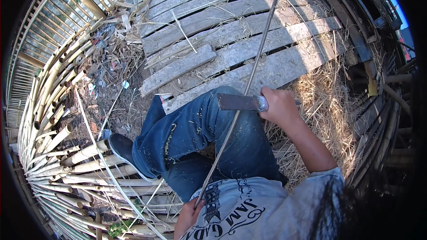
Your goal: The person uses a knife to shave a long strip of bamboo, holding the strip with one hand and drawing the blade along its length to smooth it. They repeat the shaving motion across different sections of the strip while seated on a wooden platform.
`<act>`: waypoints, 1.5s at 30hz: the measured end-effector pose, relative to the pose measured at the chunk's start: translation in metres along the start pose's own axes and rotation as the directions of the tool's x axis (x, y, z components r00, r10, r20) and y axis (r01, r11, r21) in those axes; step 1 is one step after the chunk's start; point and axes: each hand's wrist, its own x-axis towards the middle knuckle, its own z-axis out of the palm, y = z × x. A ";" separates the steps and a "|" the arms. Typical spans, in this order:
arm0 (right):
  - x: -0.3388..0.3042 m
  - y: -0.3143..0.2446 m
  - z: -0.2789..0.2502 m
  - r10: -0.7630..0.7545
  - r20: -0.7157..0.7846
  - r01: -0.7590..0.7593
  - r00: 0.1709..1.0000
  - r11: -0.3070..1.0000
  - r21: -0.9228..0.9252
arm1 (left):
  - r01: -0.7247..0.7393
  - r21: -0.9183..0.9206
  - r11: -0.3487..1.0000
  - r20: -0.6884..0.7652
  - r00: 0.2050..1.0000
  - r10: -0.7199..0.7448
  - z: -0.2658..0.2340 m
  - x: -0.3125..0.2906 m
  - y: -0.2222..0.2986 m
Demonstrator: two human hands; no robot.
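Note:
My right hand [279,108] is wrapped round the handle of a broad-bladed knife [231,102] above my bent knee. Its blade points left and lies across a long, thin bamboo strip [262,40], at the thigh of my blue jeans [191,122]. Low in the picture, by my waist, my left hand [189,217] is closed round the near end of that same strip. From there the strip runs up over my leg and out past the far edge of view. Small pale shavings cling to the jeans.
A slatted wooden platform [213,31] lies ahead, with a loose board [180,69] on it. Cut bamboo poles [89,151] are piled at the left, with a bamboo fence [58,22] behind. Straw-like shavings [320,106] heap up at the right. Pale strips [104,162] lie over the poles.

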 end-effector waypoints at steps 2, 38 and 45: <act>0.007 0.008 0.004 -0.051 -0.018 0.050 0.999 0.997 -0.065 | 0.036 0.005 0.999 0.013 0.999 -0.036 0.000 0.000 0.003; 0.143 0.115 -0.027 0.480 -0.183 -0.510 0.858 0.839 -0.192 | -0.030 0.006 1.000 -0.065 0.997 0.031 0.015 -0.012 -0.010; 0.047 0.046 -0.013 0.136 -0.037 -0.136 0.990 0.990 -0.021 | -0.033 -0.015 0.999 -0.013 0.999 0.033 0.013 -0.003 -0.014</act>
